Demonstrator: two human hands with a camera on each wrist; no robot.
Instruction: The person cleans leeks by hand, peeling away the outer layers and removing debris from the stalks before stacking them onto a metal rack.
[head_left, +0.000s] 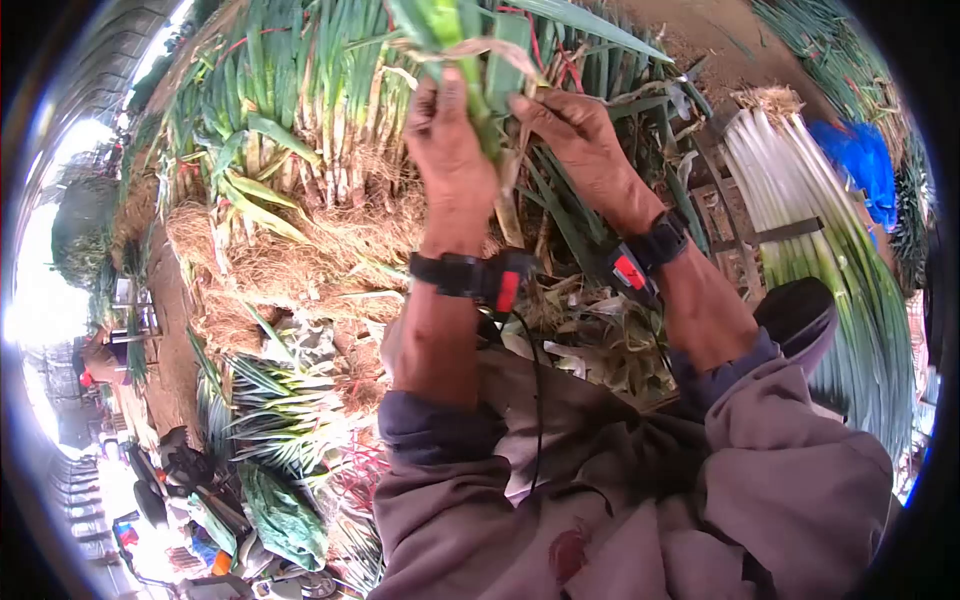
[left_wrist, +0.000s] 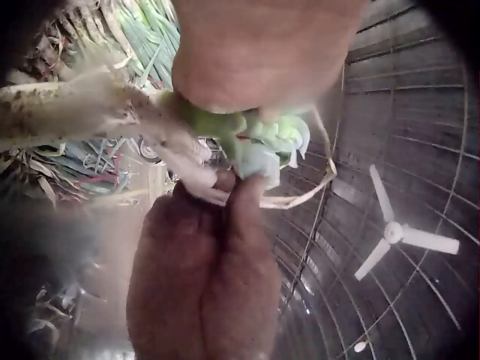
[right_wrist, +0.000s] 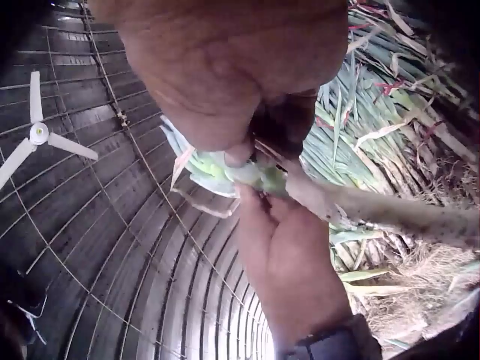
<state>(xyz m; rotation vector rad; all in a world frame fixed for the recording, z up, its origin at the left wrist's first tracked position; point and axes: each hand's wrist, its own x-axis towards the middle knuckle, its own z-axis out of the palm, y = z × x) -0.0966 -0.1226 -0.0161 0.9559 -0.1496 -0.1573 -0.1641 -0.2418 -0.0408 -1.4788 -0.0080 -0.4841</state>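
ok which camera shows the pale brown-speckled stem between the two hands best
The right wrist view: the stem runs large from beside the left hand to the right edge, its specks clear. The left wrist view shows it reaching the left edge, blurred toward its held end. The head view shows it small and narrow.

Before us we have a leek row [head_left: 330,110], with tangled roots [head_left: 310,240] on its near side. To our right a leek bundle [head_left: 800,200] lies beside a frame [head_left: 715,215], with a plastic bag [head_left: 862,170] just beyond it. Cut leaves [head_left: 285,410] lie to our left, a plastic sheet [head_left: 283,515] nearer us. Overhead, we have a fan [left_wrist: 393,232] under the roof [left_wrist: 420,97].
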